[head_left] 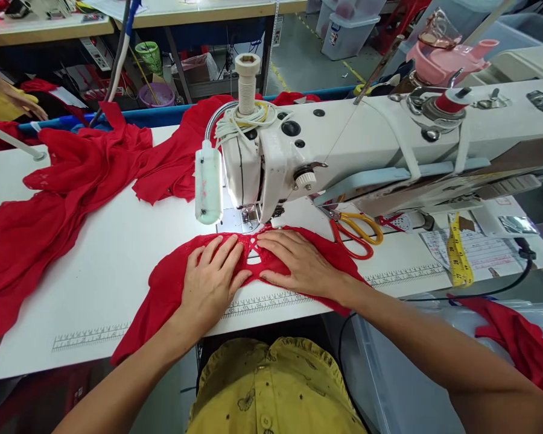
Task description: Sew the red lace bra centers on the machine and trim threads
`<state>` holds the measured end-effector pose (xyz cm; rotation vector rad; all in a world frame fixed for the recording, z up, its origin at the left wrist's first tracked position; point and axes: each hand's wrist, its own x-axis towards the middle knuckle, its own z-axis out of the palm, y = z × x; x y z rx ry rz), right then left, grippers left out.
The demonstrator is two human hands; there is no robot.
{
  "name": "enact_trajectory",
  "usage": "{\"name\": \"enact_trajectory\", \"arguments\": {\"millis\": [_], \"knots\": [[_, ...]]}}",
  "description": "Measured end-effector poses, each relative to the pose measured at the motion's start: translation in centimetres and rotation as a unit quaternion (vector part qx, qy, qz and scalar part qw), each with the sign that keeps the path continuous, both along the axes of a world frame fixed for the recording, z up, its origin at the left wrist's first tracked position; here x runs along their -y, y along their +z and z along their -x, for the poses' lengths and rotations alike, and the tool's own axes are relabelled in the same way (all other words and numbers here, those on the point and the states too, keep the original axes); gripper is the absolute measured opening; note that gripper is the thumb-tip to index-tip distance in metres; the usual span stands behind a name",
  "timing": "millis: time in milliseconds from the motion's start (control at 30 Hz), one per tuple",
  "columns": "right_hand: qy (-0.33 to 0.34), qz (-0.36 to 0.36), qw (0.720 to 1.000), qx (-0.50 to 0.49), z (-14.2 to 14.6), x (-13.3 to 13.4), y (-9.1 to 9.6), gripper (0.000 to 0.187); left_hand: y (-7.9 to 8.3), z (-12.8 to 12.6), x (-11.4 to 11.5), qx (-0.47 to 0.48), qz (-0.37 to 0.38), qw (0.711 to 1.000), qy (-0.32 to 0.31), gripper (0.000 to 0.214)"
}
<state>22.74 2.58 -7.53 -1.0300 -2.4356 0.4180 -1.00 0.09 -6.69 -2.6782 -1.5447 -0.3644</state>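
Observation:
A red garment piece [167, 283] with a lattice-like cut-out lies across the front of the sewing machine table [104, 259]. My left hand [212, 277] rests flat on it, left of the cut-out, fingers stretched forward. On the other side of the openings, my right hand [296, 259] presses the cloth down with extended fingers. Just beyond my fingertips is the presser foot [250, 216] of the white sewing machine [344, 138]; the cloth's far edge lies close to it. Whether the foot touches the cloth I cannot tell.
Scissors [355, 234] with orange and yellow handles lie right of the cloth. A yellow tape measure [458, 253] hangs over papers. More red fabric [72, 175] is heaped at the left. A small lamp [208, 184] hangs beside the machine head. Another person's hand [29, 102] shows far left.

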Motion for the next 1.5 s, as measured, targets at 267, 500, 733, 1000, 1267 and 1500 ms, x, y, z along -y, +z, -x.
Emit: {"name": "enact_trajectory", "arguments": {"millis": [267,500,733,1000,1267,1500], "knots": [[0.001,0.004,1.000,-0.002,-0.1,0.1,-0.2,0.051,0.0,0.1,-0.1,0.013,0.018,1.000,0.000,0.046],[-0.091,-0.092,0.987,0.096,0.2,0.1,1.6,0.036,1.9,0.7,-1.2,0.072,0.066,0.995,0.014,0.039],[-0.179,-0.112,0.965,0.157,0.8,0.2,2.9,0.012,2.7,1.1,-3.8,0.055,0.138,0.989,0.028,0.073],[0.122,0.071,0.988,-0.064,5.7,9.1,9.0,0.026,3.1,-1.5,0.6,0.519,0.141,0.835,0.118,0.014],[-0.051,0.010,0.973,-0.227,5.2,5.0,6.9,0.023,3.7,0.3,1.8,0.691,0.364,0.616,0.100,0.033],[-0.019,0.120,0.975,-0.184,5.1,3.8,6.8,0.009,3.6,1.4,1.8,0.641,0.449,0.619,0.067,0.027]]}}
